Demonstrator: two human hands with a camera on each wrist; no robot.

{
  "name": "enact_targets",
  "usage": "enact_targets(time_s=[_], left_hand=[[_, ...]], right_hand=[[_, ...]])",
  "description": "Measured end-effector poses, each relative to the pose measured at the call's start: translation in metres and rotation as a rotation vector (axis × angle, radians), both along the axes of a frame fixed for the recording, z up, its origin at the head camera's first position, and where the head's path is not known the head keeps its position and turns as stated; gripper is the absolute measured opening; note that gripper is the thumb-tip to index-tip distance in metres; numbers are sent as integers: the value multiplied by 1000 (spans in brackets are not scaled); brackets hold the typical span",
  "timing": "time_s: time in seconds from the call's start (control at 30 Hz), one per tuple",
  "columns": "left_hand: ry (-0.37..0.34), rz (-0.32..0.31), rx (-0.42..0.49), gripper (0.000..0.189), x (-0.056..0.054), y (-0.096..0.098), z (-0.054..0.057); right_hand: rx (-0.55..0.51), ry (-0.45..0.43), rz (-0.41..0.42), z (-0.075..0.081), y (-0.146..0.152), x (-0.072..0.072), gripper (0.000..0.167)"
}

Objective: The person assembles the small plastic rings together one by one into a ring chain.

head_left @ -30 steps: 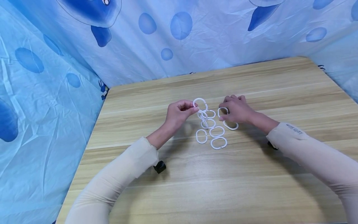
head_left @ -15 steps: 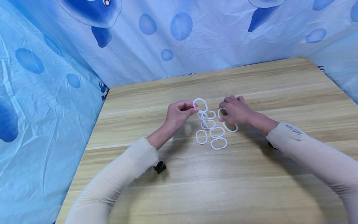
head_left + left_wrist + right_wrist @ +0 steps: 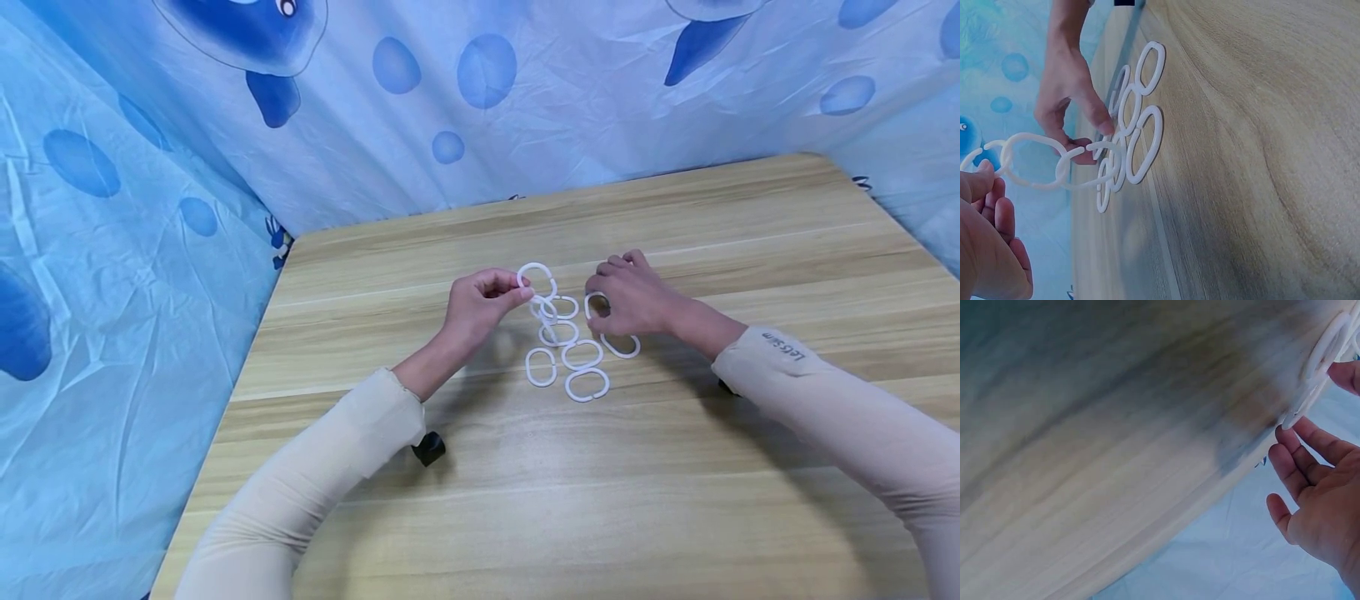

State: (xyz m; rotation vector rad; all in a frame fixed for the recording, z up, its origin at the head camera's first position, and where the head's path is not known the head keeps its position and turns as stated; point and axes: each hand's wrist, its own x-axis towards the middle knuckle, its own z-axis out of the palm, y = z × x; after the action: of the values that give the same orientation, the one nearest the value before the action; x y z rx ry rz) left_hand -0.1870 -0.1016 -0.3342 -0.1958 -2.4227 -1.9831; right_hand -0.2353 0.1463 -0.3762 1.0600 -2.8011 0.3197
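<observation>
The left grip (image 3: 477, 307) pinches a ring chain (image 3: 1061, 167); slackening could drop it onto rings (image 3: 527, 367) at its four o'clock. The right grip (image 3: 633, 300) touches another ring (image 3: 587, 308) at nine o'clock; whether it is held cannot be told, but an uneven pinch could skid it.

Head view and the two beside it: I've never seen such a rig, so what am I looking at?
No machine here: a person works with two bare hands. The head picture comes from a camera worn on the head, looking forward and down; the other two come from one on each wrist. White rings lie on the table. The left hand pinches a short chain of linked rings. The right hand is at another ring; whether it grips it, I can't tell.
</observation>
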Motion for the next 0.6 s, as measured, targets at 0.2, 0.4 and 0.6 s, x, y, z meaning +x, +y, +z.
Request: enact_targets(time_s=[0.2, 0.4, 0.6], left_hand=[[-2, -1, 5, 7, 1, 1, 0], [-16, 0, 7, 8, 2, 2, 0], [-20, -2, 1, 8, 2, 3, 0]], right_hand=[[-190, -84, -34, 12, 3, -2, 37], [-532, -280, -87, 25, 4, -3, 31], [-783, -493, -151, 37, 4, 4, 31]])
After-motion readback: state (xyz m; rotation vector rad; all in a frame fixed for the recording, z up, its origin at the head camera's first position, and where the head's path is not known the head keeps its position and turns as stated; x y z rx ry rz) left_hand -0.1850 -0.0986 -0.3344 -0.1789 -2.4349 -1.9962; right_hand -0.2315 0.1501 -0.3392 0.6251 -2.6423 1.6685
